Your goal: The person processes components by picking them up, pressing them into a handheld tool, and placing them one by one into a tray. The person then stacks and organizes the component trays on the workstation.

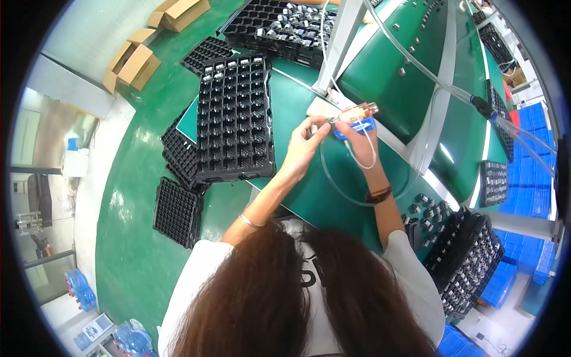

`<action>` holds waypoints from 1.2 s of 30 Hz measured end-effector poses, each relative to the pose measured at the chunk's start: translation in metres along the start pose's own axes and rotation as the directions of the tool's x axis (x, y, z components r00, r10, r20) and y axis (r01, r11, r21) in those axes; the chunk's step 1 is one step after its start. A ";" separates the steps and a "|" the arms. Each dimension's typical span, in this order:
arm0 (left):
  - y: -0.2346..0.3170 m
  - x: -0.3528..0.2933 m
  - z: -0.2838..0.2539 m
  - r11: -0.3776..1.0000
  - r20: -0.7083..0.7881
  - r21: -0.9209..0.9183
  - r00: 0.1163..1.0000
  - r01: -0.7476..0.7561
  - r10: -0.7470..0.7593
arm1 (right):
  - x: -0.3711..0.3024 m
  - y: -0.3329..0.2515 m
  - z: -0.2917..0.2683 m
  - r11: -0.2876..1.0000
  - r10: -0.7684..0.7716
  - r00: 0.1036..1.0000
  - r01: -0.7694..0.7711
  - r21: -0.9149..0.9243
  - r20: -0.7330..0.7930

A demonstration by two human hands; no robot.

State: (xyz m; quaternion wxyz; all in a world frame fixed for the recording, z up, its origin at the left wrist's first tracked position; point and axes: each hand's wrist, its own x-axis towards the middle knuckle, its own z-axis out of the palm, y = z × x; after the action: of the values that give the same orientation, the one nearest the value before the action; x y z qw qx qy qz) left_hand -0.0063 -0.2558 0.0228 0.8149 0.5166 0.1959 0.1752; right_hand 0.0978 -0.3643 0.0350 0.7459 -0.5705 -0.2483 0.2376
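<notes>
"What do we have at the far left?"

"Blue jugs point(77, 288) low down, an open box point(128, 71) higher up. Then a black floor tray point(176, 213), and right of that the big tray point(235, 137), lying over the left side of the green bench point(291, 107). We count a few pale pieces point(218, 72) in its top left cells."

"And our left hand point(303, 149)?"

"Narrow: thumb and fingers pinch a small grey part point(330, 121) above the bench. It is too small for us to tell its kind."

"What is beside it?"

"The tool point(355, 113), yellow with a red end, just right of the part. Our right hand point(363, 146) is closed around it, though the palm hides much of the grip. A blue piece point(364, 125) sits there too; we cannot tell whether it is joined to the tool."

"Further right?"

"The green belt point(380, 71) with small parts scattered along it, a filled black tray point(473, 268) lower down, and blue crates point(532, 128) at the edge."
</notes>
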 end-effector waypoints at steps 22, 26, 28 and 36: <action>0.015 -0.012 -0.006 0.990 0.170 0.025 0.976 0.136 -0.138 | -0.006 0.011 0.000 0.859 0.217 0.973 -0.226 0.459 0.073; 0.015 -0.012 -0.011 0.991 0.156 0.054 0.979 0.125 -0.132 | -0.006 0.006 0.000 0.883 0.163 0.986 -0.157 0.442 0.025; 0.015 -0.013 -0.011 0.990 0.147 0.070 0.981 0.120 -0.129 | -0.008 0.000 0.004 0.914 0.165 0.986 -0.143 0.379 -0.026; 0.010 -0.016 -0.006 0.993 0.087 0.098 0.994 0.065 -0.073 | -0.011 0.008 0.008 0.981 0.076 0.991 -0.054 0.187 -0.114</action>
State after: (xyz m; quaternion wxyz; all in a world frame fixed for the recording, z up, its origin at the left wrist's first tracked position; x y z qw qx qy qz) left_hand -0.0243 -0.2548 0.0317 0.8029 0.5552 0.1847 0.1138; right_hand 0.0837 -0.3642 0.0280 0.8007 -0.5206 -0.1609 0.2489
